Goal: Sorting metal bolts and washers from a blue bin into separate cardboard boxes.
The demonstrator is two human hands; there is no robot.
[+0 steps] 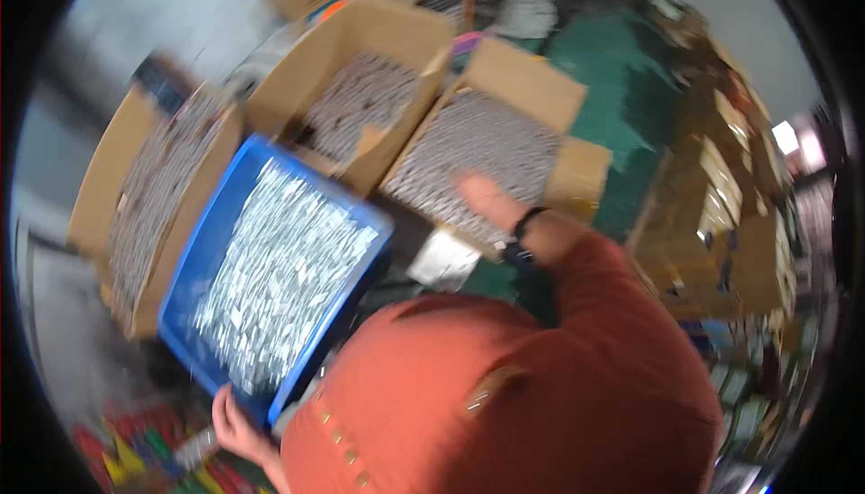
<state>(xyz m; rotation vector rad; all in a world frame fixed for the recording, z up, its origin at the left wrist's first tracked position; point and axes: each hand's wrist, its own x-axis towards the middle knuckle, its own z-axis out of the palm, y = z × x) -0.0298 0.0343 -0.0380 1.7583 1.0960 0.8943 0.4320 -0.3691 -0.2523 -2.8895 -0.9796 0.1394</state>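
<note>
Blue crate of silvery packets tipped toward open cardboard boxes

The left hand (236, 422) gripped the blue crate (204, 251) at its near corner, seemingly to tilt it; the right hand (491, 201) hovered, blurred, fingers apparently spread, over the right cardboard box (527, 80)

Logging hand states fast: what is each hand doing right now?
Left hand: gripping the near corner of the blue crate of small silvery pieces.
Right hand: open, holding nothing, stretched over the right cardboard box; blurred.
</note>
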